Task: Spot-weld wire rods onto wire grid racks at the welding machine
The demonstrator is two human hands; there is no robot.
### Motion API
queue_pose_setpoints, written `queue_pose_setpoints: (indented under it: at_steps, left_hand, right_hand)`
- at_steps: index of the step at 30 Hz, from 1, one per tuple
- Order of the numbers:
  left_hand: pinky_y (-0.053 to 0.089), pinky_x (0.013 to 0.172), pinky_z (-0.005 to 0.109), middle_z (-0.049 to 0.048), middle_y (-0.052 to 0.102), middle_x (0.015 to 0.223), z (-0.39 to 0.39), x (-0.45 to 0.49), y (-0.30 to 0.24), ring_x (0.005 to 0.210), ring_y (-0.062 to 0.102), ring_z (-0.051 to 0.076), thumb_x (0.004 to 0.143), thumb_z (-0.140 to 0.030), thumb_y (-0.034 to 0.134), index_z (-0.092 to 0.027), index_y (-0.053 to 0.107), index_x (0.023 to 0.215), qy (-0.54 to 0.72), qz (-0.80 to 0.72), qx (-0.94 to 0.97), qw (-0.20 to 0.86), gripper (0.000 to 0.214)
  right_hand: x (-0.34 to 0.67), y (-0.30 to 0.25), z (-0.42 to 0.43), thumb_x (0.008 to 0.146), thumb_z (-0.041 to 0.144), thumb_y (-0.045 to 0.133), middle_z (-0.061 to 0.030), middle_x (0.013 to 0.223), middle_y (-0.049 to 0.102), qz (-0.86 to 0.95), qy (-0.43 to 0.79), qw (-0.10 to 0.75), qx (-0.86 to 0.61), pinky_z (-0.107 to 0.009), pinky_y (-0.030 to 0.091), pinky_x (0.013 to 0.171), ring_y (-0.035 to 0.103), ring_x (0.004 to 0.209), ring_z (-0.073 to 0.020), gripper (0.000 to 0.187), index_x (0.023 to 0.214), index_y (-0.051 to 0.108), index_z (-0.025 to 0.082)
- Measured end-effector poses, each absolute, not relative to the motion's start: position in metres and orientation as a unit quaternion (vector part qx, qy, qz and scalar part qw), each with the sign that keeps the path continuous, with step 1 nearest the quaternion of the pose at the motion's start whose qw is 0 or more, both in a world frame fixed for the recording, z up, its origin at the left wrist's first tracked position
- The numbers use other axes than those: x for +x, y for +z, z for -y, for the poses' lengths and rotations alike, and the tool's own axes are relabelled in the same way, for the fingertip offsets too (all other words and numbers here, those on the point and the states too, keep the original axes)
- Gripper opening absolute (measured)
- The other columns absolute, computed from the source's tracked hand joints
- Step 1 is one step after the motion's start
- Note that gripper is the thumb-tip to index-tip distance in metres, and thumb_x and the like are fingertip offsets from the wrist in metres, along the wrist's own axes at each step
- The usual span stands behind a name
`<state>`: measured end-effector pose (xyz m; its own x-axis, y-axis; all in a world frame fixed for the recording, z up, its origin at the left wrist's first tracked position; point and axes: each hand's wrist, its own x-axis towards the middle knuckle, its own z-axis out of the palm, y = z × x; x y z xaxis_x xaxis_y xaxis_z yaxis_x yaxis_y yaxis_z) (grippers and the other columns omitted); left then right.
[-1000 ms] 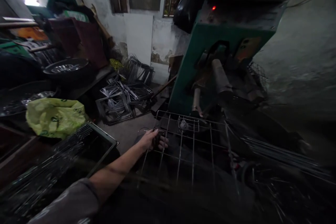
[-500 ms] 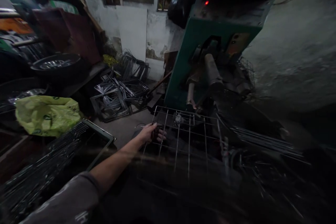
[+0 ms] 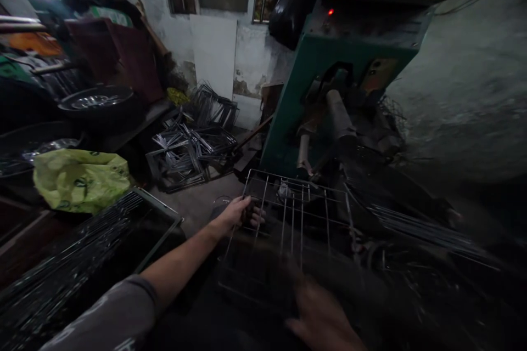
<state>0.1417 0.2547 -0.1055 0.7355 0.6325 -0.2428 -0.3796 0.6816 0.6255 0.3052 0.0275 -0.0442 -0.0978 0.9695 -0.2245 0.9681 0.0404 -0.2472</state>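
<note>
My left hand [image 3: 244, 213] is closed around the left side wire of a rectangular wire rack [image 3: 283, 230], which slants up in front of me. Several thin parallel wires run down the rack inside its outer frame. Low in the view, my right hand [image 3: 319, 307] is over the rack's near right part, smeared by motion. Its fingers are too blurred and dark to show whether they hold anything. Just beyond the rack's far edge stands a green machine [image 3: 284, 98] with thick metal arms [image 3: 340, 112].
Wire frames [image 3: 189, 142] lie heaped on the floor ahead. To the left are a yellow-green sack [image 3: 80, 181], a bundle of dark wires [image 3: 69, 269] and a round black pan [image 3: 99, 101]. Long thin rods [image 3: 428, 230] lie on the right, near the machine.
My right hand has come into view from below, over the rack. Another lengthwise wire now shows in the rack's middle. My left hand keeps its grip; the view has shifted slightly.
</note>
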Motion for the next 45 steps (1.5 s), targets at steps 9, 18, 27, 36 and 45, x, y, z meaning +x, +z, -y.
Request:
queue_pose_setpoints:
  at_steps: [9, 18, 27, 36, 45]
  left_hand:
    - [0.05, 0.051, 0.033, 0.0158, 0.067, 0.074, -0.257, 0.14, -0.107, 0.063, 0.067, 0.027, 0.079, -0.044, 0.064, -0.01, 0.049, 0.104, 0.28, -0.215, 0.291, 0.889, 0.045]
    - [0.052, 0.056, 0.036, 0.0176, 0.068, 0.079, -0.254, 0.148, -0.084, 0.064, 0.068, 0.027, 0.086, -0.04, 0.055, -0.009, 0.047, 0.112, 0.286, -0.205, 0.305, 0.885, 0.041]
    - [0.05, 0.055, 0.034, 0.0178, 0.068, 0.077, -0.275, 0.167, -0.073, 0.062, 0.068, 0.027, 0.086, -0.038, 0.055, -0.009, 0.046, 0.115, 0.295, -0.197, 0.315, 0.88, 0.043]
    - [0.051, 0.052, 0.032, 0.016, 0.068, 0.075, -0.297, 0.194, -0.06, 0.061, 0.068, 0.025, 0.089, -0.035, 0.048, -0.009, 0.048, 0.106, 0.295, -0.221, 0.327, 0.87, 0.031]
    - [0.052, 0.052, 0.033, 0.0167, 0.068, 0.075, -0.31, 0.204, -0.068, 0.062, 0.068, 0.026, 0.086, -0.037, 0.055, -0.008, 0.049, 0.107, 0.295, -0.189, 0.325, 0.879, 0.036]
  right_hand:
    - [0.308, -0.054, -0.016, 0.061, 0.013, 0.058, -0.0149, 0.128, 0.054, 0.779, 0.092, -0.03, -0.619, -0.041, 0.05, 0.087, 0.057, 0.106, -0.0299, 0.074, 0.134, 0.046, 0.014]
    - [0.318, -0.054, -0.01, 0.063, 0.015, 0.054, -0.0139, 0.133, 0.05, 0.76, 0.088, -0.007, -0.644, -0.048, 0.048, 0.089, 0.053, 0.111, -0.0339, 0.074, 0.136, 0.043, 0.016]
    - [0.331, -0.037, -0.028, 0.066, 0.015, 0.05, -0.015, 0.142, 0.039, 0.733, 0.176, 0.039, -0.656, -0.036, 0.046, 0.096, 0.05, 0.118, -0.0249, 0.074, 0.138, 0.036, 0.011]
    - [0.358, -0.043, -0.052, 0.069, 0.019, 0.052, -0.0127, 0.14, 0.043, 0.709, 0.167, 0.0, -0.686, -0.04, 0.04, 0.103, 0.044, 0.124, -0.0284, 0.074, 0.141, 0.035, 0.014]
    - [0.362, -0.029, -0.065, 0.071, 0.02, 0.048, -0.017, 0.14, 0.042, 0.722, 0.151, -0.031, -0.675, -0.038, 0.043, 0.1, 0.047, 0.122, -0.0272, 0.07, 0.139, 0.037, 0.006]
